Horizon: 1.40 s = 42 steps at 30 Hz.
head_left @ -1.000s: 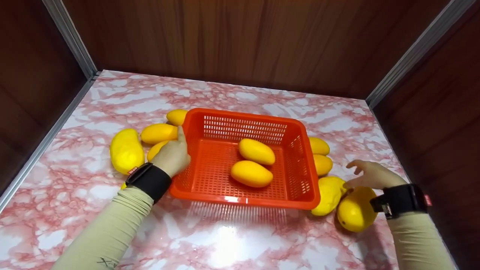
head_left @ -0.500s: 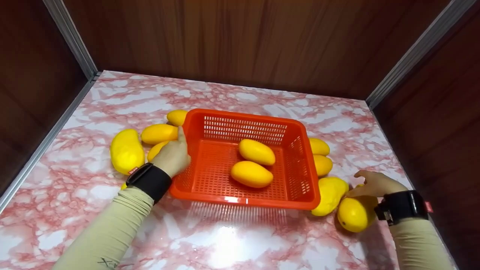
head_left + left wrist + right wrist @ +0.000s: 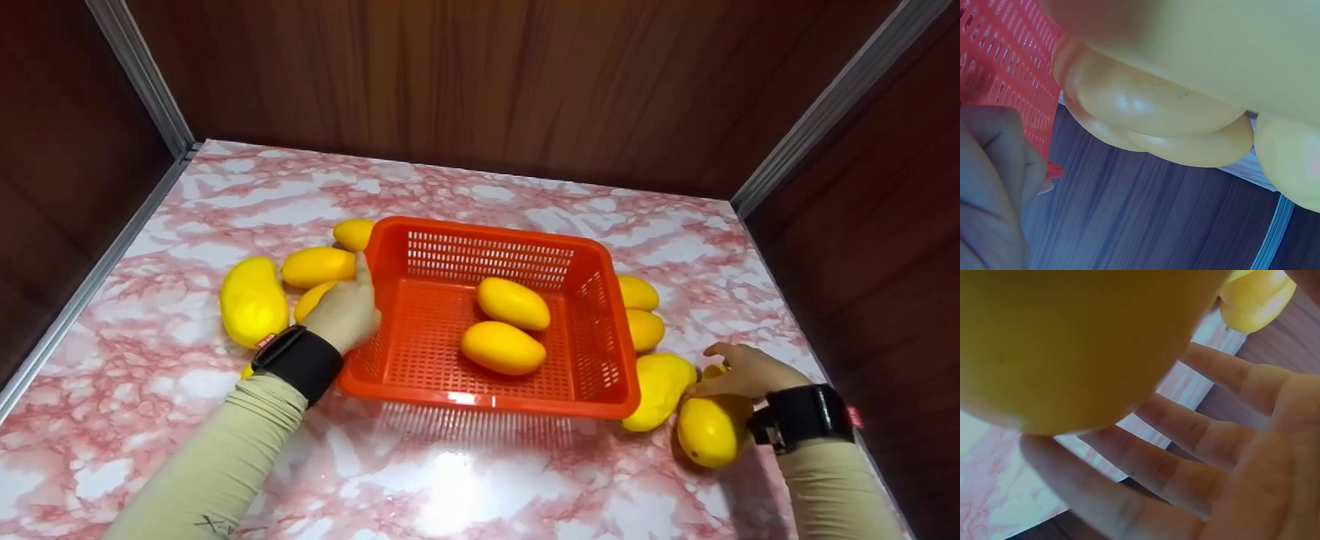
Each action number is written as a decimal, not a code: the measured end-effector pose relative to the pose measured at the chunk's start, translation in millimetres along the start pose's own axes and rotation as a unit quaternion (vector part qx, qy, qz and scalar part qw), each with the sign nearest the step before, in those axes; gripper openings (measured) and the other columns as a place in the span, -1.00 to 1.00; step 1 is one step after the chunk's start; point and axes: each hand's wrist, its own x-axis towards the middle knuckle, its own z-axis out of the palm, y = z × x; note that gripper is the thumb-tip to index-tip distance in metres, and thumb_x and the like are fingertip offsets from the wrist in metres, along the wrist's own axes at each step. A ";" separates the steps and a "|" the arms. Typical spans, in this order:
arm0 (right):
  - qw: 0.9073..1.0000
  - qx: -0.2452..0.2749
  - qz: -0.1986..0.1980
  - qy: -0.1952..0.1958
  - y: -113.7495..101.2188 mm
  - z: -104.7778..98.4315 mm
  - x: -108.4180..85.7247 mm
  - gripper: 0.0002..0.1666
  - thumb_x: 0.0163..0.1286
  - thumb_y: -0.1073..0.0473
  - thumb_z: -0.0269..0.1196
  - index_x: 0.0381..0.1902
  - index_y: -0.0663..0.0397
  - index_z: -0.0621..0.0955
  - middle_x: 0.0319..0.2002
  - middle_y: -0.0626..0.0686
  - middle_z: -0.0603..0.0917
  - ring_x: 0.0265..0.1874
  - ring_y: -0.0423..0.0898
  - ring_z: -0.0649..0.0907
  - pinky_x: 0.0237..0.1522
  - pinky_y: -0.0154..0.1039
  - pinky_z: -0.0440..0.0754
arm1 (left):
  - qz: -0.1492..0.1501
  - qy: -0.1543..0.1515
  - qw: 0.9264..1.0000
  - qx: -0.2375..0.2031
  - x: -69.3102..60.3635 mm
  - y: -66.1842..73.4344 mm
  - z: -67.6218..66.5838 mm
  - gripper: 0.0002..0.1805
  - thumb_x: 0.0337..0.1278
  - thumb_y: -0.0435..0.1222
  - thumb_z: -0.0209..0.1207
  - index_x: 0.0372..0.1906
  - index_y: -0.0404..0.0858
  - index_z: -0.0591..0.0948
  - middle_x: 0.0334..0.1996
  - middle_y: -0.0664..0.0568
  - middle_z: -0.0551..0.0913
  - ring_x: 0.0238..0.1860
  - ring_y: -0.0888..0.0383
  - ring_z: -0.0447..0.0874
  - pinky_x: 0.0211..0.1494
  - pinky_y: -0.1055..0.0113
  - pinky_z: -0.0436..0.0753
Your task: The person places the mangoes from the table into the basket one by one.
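Note:
An orange-red plastic basket (image 3: 487, 409) holds two yellow-orange mangoes (image 3: 503, 348). My left hand (image 3: 345, 313) grips its left rim; in the left wrist view the left hand's curled fingers (image 3: 1002, 140) are against the perforated wall (image 3: 1002, 67). To the right of the basket, my right hand (image 3: 746, 373) lies over the far side of a large yellow mango (image 3: 706, 431), which rests on the table. The right wrist view shows spread, slightly bent fingers (image 3: 1151, 464) round the edge of this mango (image 3: 1067, 349); their grip is partly hidden.
A lumpy yellow mango (image 3: 660, 390) and two smaller mangoes (image 3: 643, 330) lie against the basket's right side. Several more, including a large one (image 3: 253, 302), are left of it. Brown wood-grain panels (image 3: 465, 82) enclose the marbled table (image 3: 300, 180).
My right hand has moved down and slightly right onto the large mango, which has turned and shifted slightly. The left hand and the basket have stayed in place.

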 end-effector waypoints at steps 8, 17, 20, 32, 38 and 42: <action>1.000 0.000 0.017 -0.013 1.3 0.6 -0.7 0.30 0.09 -0.40 0.37 0.36 0.57 0.21 0.23 0.61 0.37 0.18 0.46 0.44 0.17 0.35 0.40 | -0.011 -0.002 1.000 -0.003 -0.2 -0.6 -0.2 -0.08 0.17 -0.39 -0.01 0.52 -0.55 -0.21 -0.58 -0.11 0.52 -0.55 -0.03 0.57 -0.44 0.14 0.51; 1.000 0.012 0.022 -0.019 0.5 1.0 -2.9 0.14 0.13 -0.37 0.35 0.29 0.49 0.34 0.15 0.52 0.49 -0.01 0.27 0.56 -0.03 0.11 0.57 | 0.004 0.008 1.000 0.007 -1.1 -0.1 0.0 -0.10 0.16 -0.39 0.00 0.50 -0.59 -0.17 -0.61 -0.10 0.53 -0.55 -0.02 0.57 -0.39 0.11 0.55; 0.999 0.013 0.024 -0.023 1.3 0.9 -2.9 0.08 0.15 -0.38 0.34 0.26 0.41 0.37 0.14 0.50 0.50 -0.01 0.25 0.56 0.00 0.13 0.55 | 0.004 0.005 1.000 0.006 -0.4 -0.3 -0.2 -0.09 0.16 -0.39 0.00 0.50 -0.59 -0.20 -0.63 -0.06 0.48 -0.59 0.01 0.54 -0.47 0.16 0.51; 0.997 0.023 0.043 -0.058 1.8 2.6 -3.7 0.18 0.17 -0.46 0.26 0.41 0.31 0.22 0.24 0.54 0.41 0.09 0.33 0.53 0.09 0.26 0.47 | 0.006 0.006 1.000 0.003 -0.4 0.2 -0.2 -0.08 0.17 -0.40 0.01 0.49 -0.61 -0.22 -0.66 -0.03 0.44 -0.64 0.02 0.51 -0.55 0.22 0.45; 0.997 0.032 0.034 -0.058 2.4 3.4 -3.6 0.14 0.20 -0.40 0.27 0.41 0.32 0.21 0.22 0.54 0.41 0.08 0.33 0.52 0.10 0.26 0.46 | 0.004 0.005 1.000 0.001 -0.1 0.0 -0.5 -0.09 0.18 -0.40 0.00 0.50 -0.60 -0.22 -0.65 -0.05 0.47 -0.62 0.01 0.53 -0.52 0.19 0.48; 0.998 0.026 0.016 -0.051 2.7 3.2 -3.3 0.12 0.21 -0.36 0.28 0.38 0.38 0.21 0.23 0.56 0.39 0.13 0.39 0.48 0.13 0.29 0.44 | -0.002 -0.005 1.000 -0.002 0.1 -0.2 -1.6 -0.08 0.19 -0.39 0.00 0.50 -0.58 -0.24 -0.65 -0.02 0.44 -0.63 0.02 0.50 -0.54 0.23 0.44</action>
